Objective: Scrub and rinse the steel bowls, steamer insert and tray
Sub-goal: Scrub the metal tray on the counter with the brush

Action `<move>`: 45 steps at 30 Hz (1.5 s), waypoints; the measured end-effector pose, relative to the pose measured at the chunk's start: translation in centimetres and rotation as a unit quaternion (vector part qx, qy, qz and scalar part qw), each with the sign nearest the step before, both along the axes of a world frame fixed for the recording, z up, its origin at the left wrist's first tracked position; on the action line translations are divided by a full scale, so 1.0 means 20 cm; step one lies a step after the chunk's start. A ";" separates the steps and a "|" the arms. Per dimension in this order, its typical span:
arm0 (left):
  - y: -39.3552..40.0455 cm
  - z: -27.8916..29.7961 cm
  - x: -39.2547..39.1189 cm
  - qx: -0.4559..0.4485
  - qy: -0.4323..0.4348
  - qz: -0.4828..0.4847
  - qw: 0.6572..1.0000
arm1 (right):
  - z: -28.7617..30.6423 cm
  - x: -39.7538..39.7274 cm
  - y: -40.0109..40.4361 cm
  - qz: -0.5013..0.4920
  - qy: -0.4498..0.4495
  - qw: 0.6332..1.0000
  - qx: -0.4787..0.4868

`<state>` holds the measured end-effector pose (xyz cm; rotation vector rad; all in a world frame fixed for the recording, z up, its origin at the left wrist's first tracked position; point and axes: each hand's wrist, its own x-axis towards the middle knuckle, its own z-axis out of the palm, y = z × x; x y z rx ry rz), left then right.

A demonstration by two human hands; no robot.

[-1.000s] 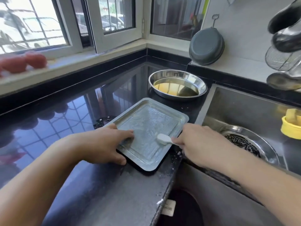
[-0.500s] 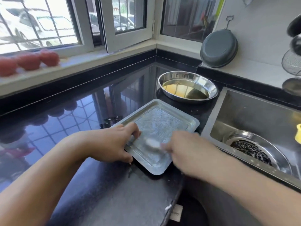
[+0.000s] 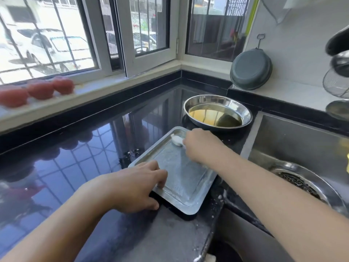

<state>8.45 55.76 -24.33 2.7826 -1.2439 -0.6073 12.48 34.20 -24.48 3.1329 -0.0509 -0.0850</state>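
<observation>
The steel tray (image 3: 181,178) lay flat on the black countertop (image 3: 79,167), just below the centre of the frame, its long side running from lower right toward the upper middle, its near corner close to the counter's front edge. Its floor looked filmed with pale, streaky suds. The left hand (image 3: 136,186) pressed down on the tray's lower-left rim, fingers bunched together and curled over the edge onto the floor, the thumb beneath on the counter side. The right hand (image 3: 200,144) reached across to the tray's far corner, fingers closed around a small white scrubber (image 3: 176,139) whose pale head poked out to the left of the knuckles and touched the tray near its upper rim.

Just beyond that corner, toward the upper right of centre, sat a round steel bowl (image 3: 217,110) holding yellowish liquid with a dark patch in it. To the right of the tray, the steel sink (image 3: 294,144) dropped away, with a perforated round steamer insert (image 3: 300,184) lying in its basin at the right edge. A grey lidded pan (image 3: 251,69) hung against the tiled wall, upper right. Along the windowsill, at the left edge, stood a row of blurred red objects (image 3: 39,89).
</observation>
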 end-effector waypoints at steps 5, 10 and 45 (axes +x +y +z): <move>-0.01 -0.01 -0.01 -0.017 -0.029 0.001 0.999 | 0.01 0.04 -0.08 -0.013 -0.006 0.999 0.028; 0.00 -0.06 -0.03 -0.063 -0.085 -0.010 0.994 | 0.06 -0.12 -0.12 0.049 0.074 0.996 0.020; -2.21 0.10 0.05 -0.336 0.183 0.300 0.874 | -0.20 -1.30 -1.96 -0.386 -0.365 0.723 0.442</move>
